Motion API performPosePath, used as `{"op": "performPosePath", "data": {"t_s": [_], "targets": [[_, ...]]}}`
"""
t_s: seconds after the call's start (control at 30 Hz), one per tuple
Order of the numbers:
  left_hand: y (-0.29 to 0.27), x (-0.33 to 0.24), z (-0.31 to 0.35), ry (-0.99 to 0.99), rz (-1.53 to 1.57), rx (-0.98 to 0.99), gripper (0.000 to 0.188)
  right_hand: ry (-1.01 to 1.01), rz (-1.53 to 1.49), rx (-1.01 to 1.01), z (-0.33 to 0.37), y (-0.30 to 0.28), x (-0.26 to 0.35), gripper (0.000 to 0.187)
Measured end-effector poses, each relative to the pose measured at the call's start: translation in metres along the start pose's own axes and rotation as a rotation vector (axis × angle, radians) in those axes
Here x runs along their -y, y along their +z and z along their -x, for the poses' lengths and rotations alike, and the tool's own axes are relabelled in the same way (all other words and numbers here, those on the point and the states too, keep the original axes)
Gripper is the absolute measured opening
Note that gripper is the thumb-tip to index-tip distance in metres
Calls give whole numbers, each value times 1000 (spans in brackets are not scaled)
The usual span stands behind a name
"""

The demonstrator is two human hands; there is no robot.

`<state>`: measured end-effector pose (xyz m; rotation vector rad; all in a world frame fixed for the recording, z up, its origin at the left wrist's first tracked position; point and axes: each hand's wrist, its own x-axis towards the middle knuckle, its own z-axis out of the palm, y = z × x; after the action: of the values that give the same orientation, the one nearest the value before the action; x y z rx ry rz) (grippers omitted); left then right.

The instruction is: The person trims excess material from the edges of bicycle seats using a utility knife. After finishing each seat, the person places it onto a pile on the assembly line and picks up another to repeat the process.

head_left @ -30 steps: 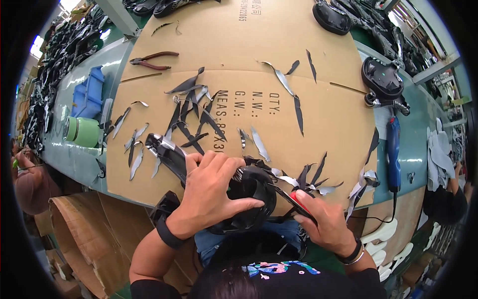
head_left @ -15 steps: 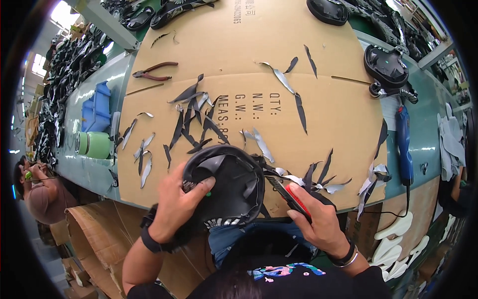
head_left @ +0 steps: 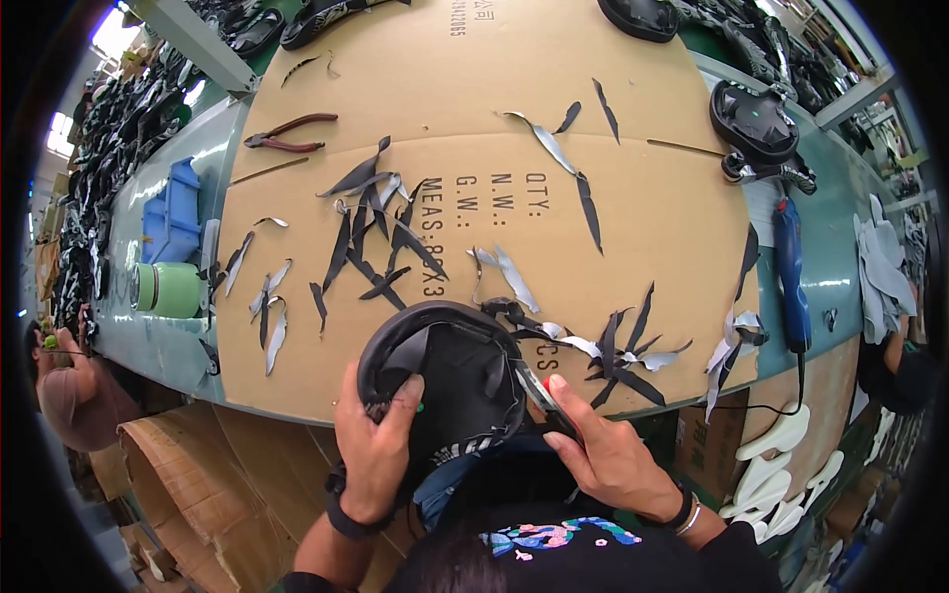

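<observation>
My left hand (head_left: 374, 445) grips the near rim of a black shoe upper (head_left: 445, 371), held sole side up over the front edge of the cardboard-covered table (head_left: 652, 227). My right hand (head_left: 603, 457) holds a cutter with a red handle (head_left: 539, 390), its blade against the upper's right edge. Black and grey trimmed strips (head_left: 381, 237) lie scattered on the cardboard beyond the upper, and more strips (head_left: 618, 346) lie to its right.
Red-handled pliers (head_left: 292, 131) lie at the far left of the cardboard. A green cup (head_left: 168, 290) and blue container (head_left: 173, 210) stand left. A blue power tool (head_left: 791, 277) and black shoe upper (head_left: 756, 119) lie right. Another person (head_left: 69, 381) sits left.
The shoe upper has been turned and lifted so its hollow faces up. My left hand shifted from on top of it to its near-left rim; my right hand brought the cutter to its right edge.
</observation>
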<state>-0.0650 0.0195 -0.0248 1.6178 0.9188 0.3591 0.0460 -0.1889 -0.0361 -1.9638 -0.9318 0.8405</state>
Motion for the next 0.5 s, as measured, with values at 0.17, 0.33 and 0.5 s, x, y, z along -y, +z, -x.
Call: {"op": "performPosePath", "data": {"t_s": [0.17,0.33,0.5], "targets": [[24,6,38,51,43,-231,30,161,-148,49,23,6,6,66],[37,12,63,175,-90,-359,31,240,-232,81,60,17,7,64],[41,18,74,280,-139,-356,34,282,-474,-313,44,6,5,66]]}}
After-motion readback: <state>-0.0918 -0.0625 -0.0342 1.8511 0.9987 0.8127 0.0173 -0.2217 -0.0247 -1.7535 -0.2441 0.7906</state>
